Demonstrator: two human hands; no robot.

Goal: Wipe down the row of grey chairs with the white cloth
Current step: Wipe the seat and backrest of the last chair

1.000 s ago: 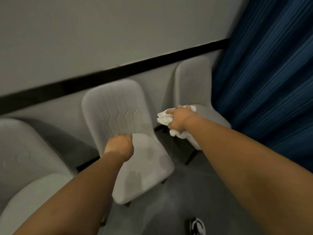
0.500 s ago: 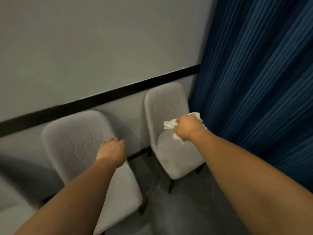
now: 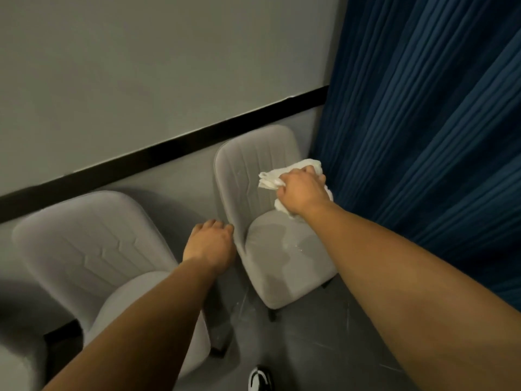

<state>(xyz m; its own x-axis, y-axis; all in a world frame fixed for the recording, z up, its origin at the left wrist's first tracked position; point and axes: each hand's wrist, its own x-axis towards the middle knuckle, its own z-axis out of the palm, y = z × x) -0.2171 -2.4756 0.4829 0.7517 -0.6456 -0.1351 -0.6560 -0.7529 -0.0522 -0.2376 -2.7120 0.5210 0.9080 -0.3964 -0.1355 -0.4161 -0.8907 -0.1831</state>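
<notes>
- R hand (image 3: 303, 194) bunched round the cloth (image 3: 284, 176), fingers curled over it, knuckles up; cloth sticks out on the hand's left side & a bit below the wrist.
- Cloth is white, crumpled, held in front of the end chair (image 3: 270, 249) backrest, near its right edge, above the seat. Can't tell if cloth actually touches the backrest.
- End chair: grey, padded, stitched chevron lines on backrest. Seat shows darker patches, a small shiny spot near the middle. Dark legs under front edge.
- L hand (image 3: 210, 245) holds nothing, fingers loosely curled, palm down, hanging in the gap btwn the 2 chairs, fingertips just beside the end chair's left side edge. Contact w/ chair unclear.
- Hands well apart, R higher & further out than L.
- 2nd chair (image 3: 90, 249) left of the end chair, same grey type, same stitching; L forearm crosses over its seat.
- Sliver of a 3rd grey seat (image 3: 15, 371) at bottom-left corner.
- Chairs stand backs to a grey wall (image 3: 141, 66) w/ a black strip (image 3: 174, 148) running along it.
- Blue pleated curtain (image 3: 423, 122) on the right, just beside the end chair.
- Floor (image 3: 324, 348) dark grey tile, faint pale scuffs.
- Black & white shoe (image 3: 260, 378) at the bottom edge, partly cut off.
</notes>
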